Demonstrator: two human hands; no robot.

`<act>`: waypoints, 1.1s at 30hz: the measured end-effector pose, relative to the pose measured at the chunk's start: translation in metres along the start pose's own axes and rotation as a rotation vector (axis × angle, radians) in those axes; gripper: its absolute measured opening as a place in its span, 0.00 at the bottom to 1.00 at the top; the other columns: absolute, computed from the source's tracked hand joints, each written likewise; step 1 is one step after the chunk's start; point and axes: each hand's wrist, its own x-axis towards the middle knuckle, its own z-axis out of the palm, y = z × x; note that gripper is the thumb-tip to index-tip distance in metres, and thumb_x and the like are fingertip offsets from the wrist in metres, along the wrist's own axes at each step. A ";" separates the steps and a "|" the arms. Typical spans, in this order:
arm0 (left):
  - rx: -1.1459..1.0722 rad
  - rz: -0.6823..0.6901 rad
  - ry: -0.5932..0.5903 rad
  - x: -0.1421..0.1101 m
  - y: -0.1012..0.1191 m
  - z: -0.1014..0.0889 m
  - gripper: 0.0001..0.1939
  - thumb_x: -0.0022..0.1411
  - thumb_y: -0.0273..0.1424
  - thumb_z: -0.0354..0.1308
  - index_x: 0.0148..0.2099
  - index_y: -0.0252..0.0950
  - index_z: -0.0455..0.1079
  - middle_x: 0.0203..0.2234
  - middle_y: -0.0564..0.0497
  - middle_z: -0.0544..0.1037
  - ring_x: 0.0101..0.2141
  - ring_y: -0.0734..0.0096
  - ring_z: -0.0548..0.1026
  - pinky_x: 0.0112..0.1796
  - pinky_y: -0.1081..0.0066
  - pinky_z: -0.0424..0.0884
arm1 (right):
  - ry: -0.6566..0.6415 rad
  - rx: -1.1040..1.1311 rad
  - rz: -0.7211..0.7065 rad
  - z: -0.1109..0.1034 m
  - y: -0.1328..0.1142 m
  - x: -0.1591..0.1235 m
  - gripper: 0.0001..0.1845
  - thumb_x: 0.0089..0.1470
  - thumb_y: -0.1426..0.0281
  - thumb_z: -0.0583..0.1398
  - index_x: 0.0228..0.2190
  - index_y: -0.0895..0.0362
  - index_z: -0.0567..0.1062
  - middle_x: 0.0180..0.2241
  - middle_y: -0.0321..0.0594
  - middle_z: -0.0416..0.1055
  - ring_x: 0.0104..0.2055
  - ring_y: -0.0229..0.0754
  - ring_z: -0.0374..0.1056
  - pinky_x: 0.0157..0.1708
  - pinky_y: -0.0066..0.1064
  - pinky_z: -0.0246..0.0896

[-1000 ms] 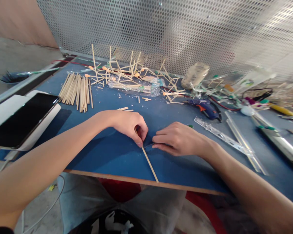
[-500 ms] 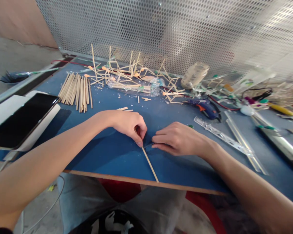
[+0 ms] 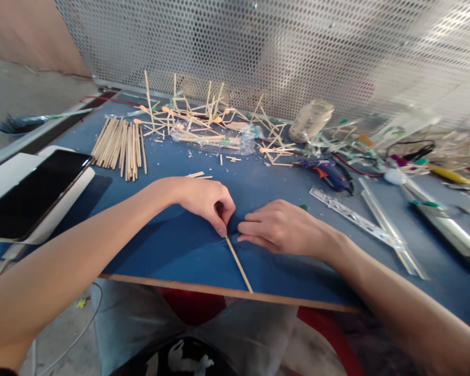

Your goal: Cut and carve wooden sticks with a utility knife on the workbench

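A thin wooden stick slants over the blue tabletop, its near end reaching the front edge. My left hand pinches it between thumb and fingers, which hide its far end. Just to the right, my right hand is closed, thumb against fingertips, close to the spot where the stick leaves my left thumb. Whatever those right fingers hold is too fine to make out now. A few short stick pieces lie behind my left wrist.
At back left lies a pile of sticks; a phone rests nearer. Stick frames stand before the perforated metal panel. To the right are a glue gun, a jar, a clear ruler and a cutter knife.
My right hand has moved slightly left and down, nearer the stick. A fine strand seen earlier between its fingertips and the stick no longer shows clearly. My left hand keeps its pinch.
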 end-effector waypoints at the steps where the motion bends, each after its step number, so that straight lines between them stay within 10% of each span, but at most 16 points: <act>1: -0.002 -0.001 -0.001 0.000 0.000 0.000 0.10 0.57 0.41 0.68 0.35 0.41 0.79 0.30 0.57 0.82 0.31 0.76 0.76 0.33 0.77 0.66 | -0.003 -0.002 -0.009 0.000 0.002 -0.001 0.20 0.72 0.60 0.46 0.33 0.55 0.71 0.26 0.35 0.72 0.26 0.36 0.64 0.26 0.34 0.38; 33: 0.002 -0.006 0.002 0.003 -0.003 0.000 0.11 0.59 0.42 0.66 0.37 0.40 0.79 0.32 0.56 0.82 0.31 0.75 0.76 0.32 0.76 0.63 | 0.036 -0.008 -0.067 0.001 0.008 0.001 0.19 0.71 0.61 0.49 0.33 0.55 0.71 0.26 0.34 0.70 0.26 0.35 0.61 0.27 0.34 0.40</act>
